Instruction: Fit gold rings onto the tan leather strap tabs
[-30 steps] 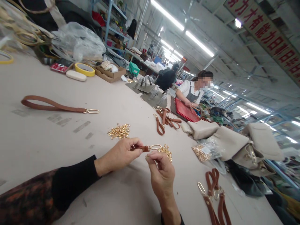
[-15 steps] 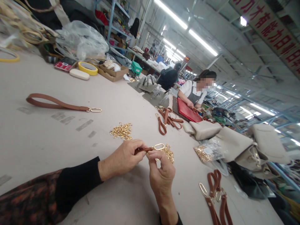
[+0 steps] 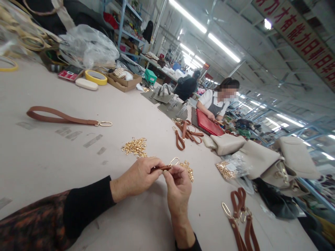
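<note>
1. Strap (image 3: pixel 165 168), brown: held up between the two hands just below the centre of the frame, over the table (image 3: pixel 39 170). Its oval gold ring (image 3: pixel 175 158) shows just beyond the right fingers.
2. Left hand (image 3: pixel 137 177): comes in from the lower left, dark cuff (image 3: pixel 87 200) at the wrist. Grip closed; thumb and fingers pinch the strap.
3. Right hand (image 3: pixel 179 186): comes up from the bottom edge, right of centre. Grip closed, thumb and fingers on the ring end of the strap. Whether a small part is also pinched there, I cannot tell.
4. Gold bits: larger pile (image 3: pixel 134 146) near the left hand, on its far side; smaller pile (image 3: pixel 190 171) just beside the right hand, partly hidden by it.
5. Lone strap (image 3: pixel 65 120): lies left of centre, ring end pointing right.
6. Bunched straps (image 3: pixel 186 132): above and right of the hands. Another group (image 3: pixel 235 232) lies at lower right, cut by the bottom edge.
7. Bag (image 3: pixel 226 170) of gold bits, clear plastic: right of centre, beside beige bags (image 3: pixel 259 157).
8. Upper left: yellow tape (image 3: pixel 101 82) next to a carton (image 3: pixel 124 85).
9. Across from me, upper right of centre: co-worker (image 3: pixel 215 101) bent over a red panel (image 3: pixel 208 123), one hand resting on it.
</note>
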Motion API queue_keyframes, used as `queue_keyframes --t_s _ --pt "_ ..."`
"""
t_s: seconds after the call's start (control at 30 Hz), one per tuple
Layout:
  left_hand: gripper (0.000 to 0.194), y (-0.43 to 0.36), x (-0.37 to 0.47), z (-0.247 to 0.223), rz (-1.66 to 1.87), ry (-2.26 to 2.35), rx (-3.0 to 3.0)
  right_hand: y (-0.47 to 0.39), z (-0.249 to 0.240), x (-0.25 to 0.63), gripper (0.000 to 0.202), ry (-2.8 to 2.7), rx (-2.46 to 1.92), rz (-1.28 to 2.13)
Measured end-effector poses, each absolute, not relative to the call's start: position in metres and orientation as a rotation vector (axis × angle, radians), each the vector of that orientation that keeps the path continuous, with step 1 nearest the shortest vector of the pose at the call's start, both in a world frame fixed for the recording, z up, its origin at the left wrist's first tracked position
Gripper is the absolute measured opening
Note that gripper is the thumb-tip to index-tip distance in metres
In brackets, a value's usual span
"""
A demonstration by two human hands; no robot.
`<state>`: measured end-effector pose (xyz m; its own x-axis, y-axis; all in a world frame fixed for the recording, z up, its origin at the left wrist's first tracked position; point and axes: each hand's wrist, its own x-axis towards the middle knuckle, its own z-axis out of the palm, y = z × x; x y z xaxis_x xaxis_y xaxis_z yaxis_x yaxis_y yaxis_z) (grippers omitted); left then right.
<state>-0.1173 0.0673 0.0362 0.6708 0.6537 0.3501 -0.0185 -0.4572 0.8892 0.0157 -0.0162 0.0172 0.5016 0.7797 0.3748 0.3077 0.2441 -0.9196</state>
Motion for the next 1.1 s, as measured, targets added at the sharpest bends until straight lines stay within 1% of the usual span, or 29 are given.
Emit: queue_keyframes --t_s 0.1,0.37,0.43,0.57,0.7,0.8,0.93,0.97,1.07,1.1 --pt "0.018 0.066 -0.117 0.035 0.845 0.511 1.907 -0.016 0.016 0.015 0.018 -1.06 -1.324 0.425" --pt "0.019 0.062 -0.117 0.038 0.978 0.459 1.942 -0.014 0.013 0.012 0.02 -0.967 -1.296 0.441" --pt "0.018 0.062 -0.117 0.039 0.969 0.454 1.925 -0.013 0.014 0.013 0.025 -0.923 -1.27 0.439" --pt "0.011 0.062 -0.117 0.041 0.844 0.445 1.777 -0.013 0.016 0.016 0.034 -0.848 -1.222 0.51" --pt "0.024 0.063 -0.118 0.041 0.708 0.467 1.551 -0.015 0.015 0.015 0.032 -0.801 -1.134 0.682" --pt "0.028 0.064 -0.119 0.04 0.681 0.508 1.505 -0.015 0.012 0.012 0.033 -0.695 -1.064 0.795" --pt "0.035 0.066 -0.119 0.039 0.668 0.581 1.578 -0.014 0.016 0.008 0.049 -0.671 -1.09 0.889" --pt "0.035 0.066 -0.118 0.039 0.677 0.577 1.619 -0.014 0.02 0.007 0.048 -0.722 -1.098 0.909" --pt "0.028 0.067 -0.116 0.037 0.732 0.548 1.719 -0.016 0.034 0.001 0.027 -0.895 -1.084 0.939" --pt "0.027 0.066 -0.115 0.035 0.744 0.55 1.738 -0.017 0.039 -0.001 0.023 -0.922 -1.071 0.947"
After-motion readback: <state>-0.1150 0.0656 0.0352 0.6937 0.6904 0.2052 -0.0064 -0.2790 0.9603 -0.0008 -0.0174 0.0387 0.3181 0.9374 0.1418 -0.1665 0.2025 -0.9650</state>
